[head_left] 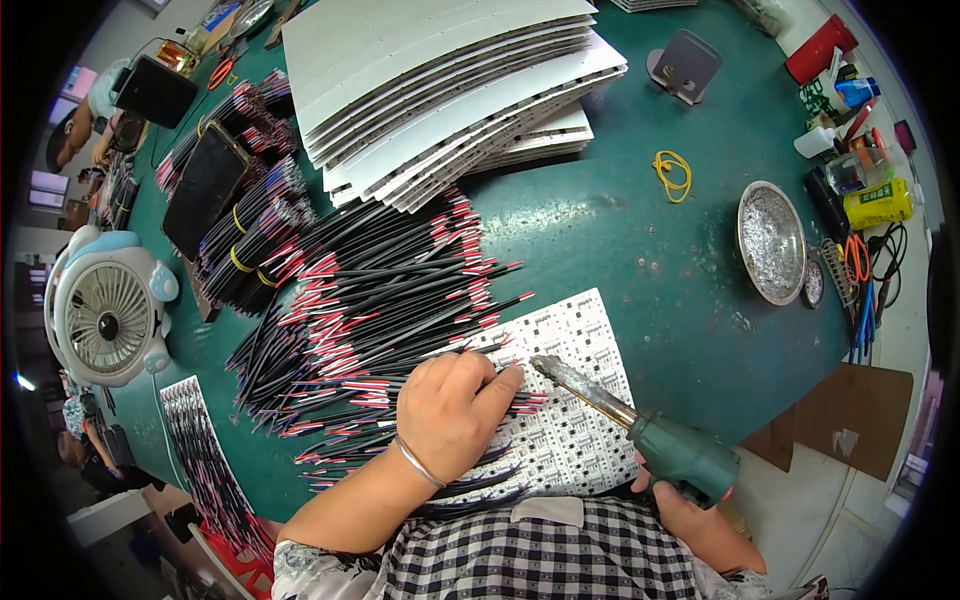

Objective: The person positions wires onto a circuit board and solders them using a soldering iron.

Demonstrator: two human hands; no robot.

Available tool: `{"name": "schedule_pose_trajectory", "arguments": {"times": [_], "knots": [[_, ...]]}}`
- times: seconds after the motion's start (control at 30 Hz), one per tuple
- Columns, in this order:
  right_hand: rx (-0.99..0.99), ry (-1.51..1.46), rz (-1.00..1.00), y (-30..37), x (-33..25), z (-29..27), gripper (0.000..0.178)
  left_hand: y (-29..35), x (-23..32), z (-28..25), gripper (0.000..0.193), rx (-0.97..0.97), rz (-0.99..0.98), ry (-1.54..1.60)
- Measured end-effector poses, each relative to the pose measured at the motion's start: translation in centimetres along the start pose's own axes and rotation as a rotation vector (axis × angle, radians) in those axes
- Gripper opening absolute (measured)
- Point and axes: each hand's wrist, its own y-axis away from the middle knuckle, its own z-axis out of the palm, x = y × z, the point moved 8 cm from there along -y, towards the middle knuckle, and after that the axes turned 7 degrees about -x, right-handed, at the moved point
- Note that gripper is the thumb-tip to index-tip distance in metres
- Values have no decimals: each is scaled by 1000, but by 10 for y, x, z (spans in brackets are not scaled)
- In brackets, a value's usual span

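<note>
My left hand (447, 415), a metal bangle on its wrist, is closed in a pinch over a white circuit board panel (592, 345). Its fingertips press a black cable with red and white wire ends against the board. My right hand (690, 515), partly hidden, grips the green handle of a soldering iron (684, 455). The iron's dark tip points left, just beside my left thumb and close above the board. Many black cables (400, 265) with red and white ends lie in a thick spread beyond and left of the hand, some over the board.
A tall stack of white panels (440, 70) stands at the back. Tied cable bundles (255, 240) and a dark phone (207, 190) lie left, near a fan (108, 315). At right are a metal bowl (771, 243), a yellow band (673, 176), a phone stand (686, 66) and a yellow bottle (880, 204).
</note>
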Motion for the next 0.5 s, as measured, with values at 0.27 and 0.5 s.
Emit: {"name": "schedule_pose_trajectory", "arguments": {"times": [0.27,0.5], "knots": [[-14,78,71,-3,-4,0,34,-1,-1,1,19,-9,4,25],[-63,483,104,1,3,-1,27,-1,-1,1,18,-14,3,21]]}}
